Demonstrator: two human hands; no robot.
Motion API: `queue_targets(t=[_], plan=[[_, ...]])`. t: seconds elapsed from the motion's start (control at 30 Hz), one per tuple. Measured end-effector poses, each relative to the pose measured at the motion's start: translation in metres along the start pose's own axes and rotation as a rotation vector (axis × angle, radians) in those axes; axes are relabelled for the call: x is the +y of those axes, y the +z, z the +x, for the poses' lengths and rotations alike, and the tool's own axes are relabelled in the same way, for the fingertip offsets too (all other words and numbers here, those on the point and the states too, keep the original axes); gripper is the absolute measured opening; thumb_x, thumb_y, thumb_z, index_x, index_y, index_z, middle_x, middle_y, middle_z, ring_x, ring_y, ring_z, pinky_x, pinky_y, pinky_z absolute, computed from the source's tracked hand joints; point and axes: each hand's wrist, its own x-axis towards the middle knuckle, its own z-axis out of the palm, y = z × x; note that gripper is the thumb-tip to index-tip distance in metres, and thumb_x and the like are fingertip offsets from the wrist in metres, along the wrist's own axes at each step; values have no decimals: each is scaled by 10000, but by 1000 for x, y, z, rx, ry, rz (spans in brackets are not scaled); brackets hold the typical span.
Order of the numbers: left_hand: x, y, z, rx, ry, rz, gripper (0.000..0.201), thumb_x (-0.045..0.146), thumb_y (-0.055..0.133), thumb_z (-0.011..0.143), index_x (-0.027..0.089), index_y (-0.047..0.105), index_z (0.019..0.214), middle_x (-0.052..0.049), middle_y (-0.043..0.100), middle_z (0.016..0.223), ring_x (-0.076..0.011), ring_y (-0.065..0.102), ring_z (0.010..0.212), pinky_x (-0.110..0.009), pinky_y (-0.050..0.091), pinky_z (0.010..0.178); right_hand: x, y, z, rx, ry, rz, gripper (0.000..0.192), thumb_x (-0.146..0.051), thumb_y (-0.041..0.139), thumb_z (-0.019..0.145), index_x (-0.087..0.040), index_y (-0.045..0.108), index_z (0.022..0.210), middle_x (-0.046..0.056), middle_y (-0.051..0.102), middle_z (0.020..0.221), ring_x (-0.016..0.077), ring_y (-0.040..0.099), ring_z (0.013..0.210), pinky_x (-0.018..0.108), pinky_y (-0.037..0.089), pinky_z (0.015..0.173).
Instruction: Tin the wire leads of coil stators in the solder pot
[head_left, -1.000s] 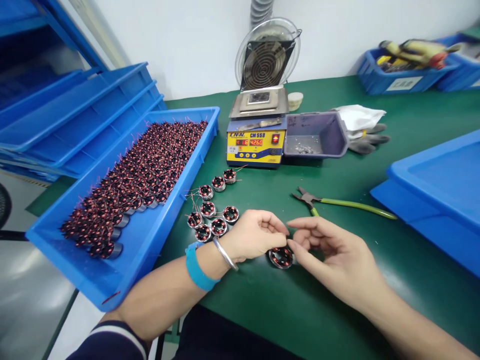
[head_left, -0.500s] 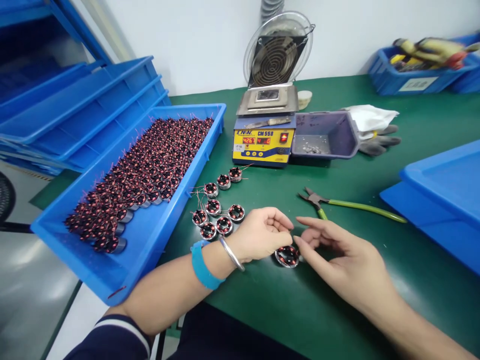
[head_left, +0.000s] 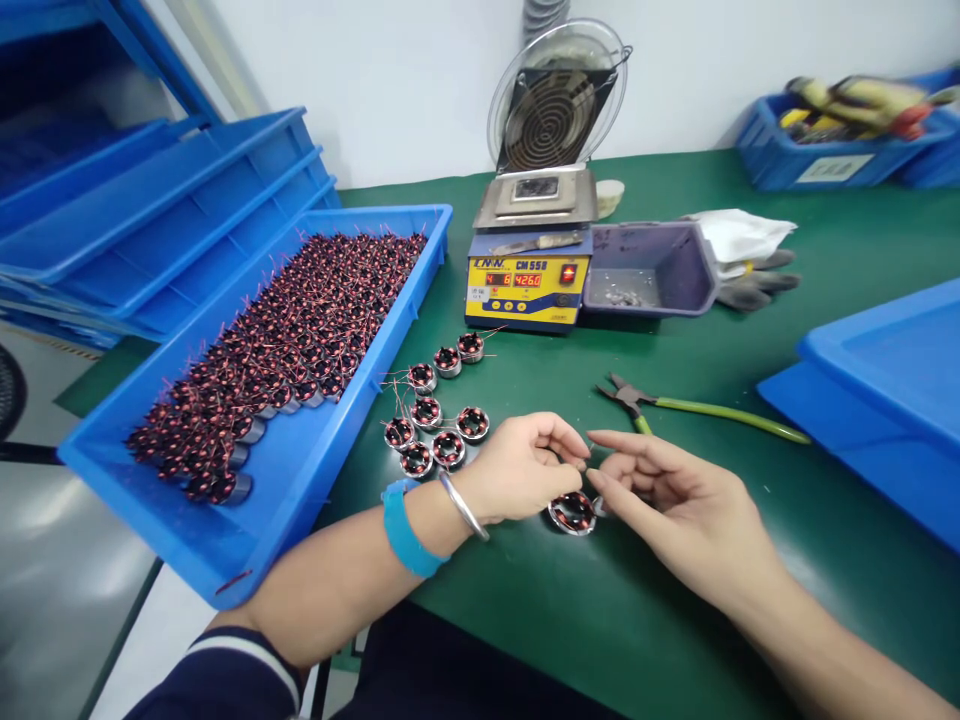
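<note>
A green counter [head_left: 675,620] runs along a white wall, carrying a blue tray [head_left: 300,470] of wound coils and a yellow solder pot [head_left: 525,290]. One coil [head_left: 574,512] lies flat, opening upward, under both hands: the left hand [head_left: 517,470] and right hand [head_left: 667,500] pinch fingertips above it, likely on its wire.

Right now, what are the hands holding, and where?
Both hands, left and right, meet over one wound coil on the mat; the exact grip is hidden.
</note>
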Motion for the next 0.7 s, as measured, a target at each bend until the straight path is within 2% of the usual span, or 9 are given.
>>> queue_targets(t=[0.13,0.23,0.37,0.47,0.6,0.7], plan=[[0,1,-1,-3,3,6,192,-52,559,636,123,558,716,59,543,611,-21,483,490,-150,369,494,1,0,-1,-21,-61,-33,371,-473,713,760,-171,674,971,1,627,595,119,588,506,228,510,487],[1,1,-2,6,-4,16,192,-52,555,637,122,566,716,62,542,588,-26,490,487,-149,375,495,0,0,-4,5,-180,-133,274,-354,652,811,-186,670,1026,-7,638,621,120,603,521,233,523,515],[4,3,-2,40,-33,6,193,-53,566,631,122,557,713,59,556,602,-22,494,485,-147,383,495,-4,-2,-5,125,-335,-344,99,-267,614,826,-216,685,872,-6,648,635,120,610,537,243,540,581],[4,4,-2,69,-44,-8,221,-58,577,618,125,553,739,59,567,621,-20,493,486,-148,390,499,-3,-3,-2,116,-319,-383,124,-278,590,845,-216,682,789,2,660,627,123,604,504,240,525,535],[3,4,-4,24,-39,21,201,-63,566,628,125,554,695,71,526,529,-22,460,448,-139,335,456,2,-3,0,77,-288,-369,149,-284,572,863,-195,691,877,15,683,660,129,621,505,233,500,482],[2,3,-4,-16,-50,50,191,-58,566,637,129,550,671,72,514,488,-30,458,437,-140,329,446,0,-3,0,68,-415,-422,167,-239,544,877,-190,690,942,3,657,637,118,606,507,225,495,494]])
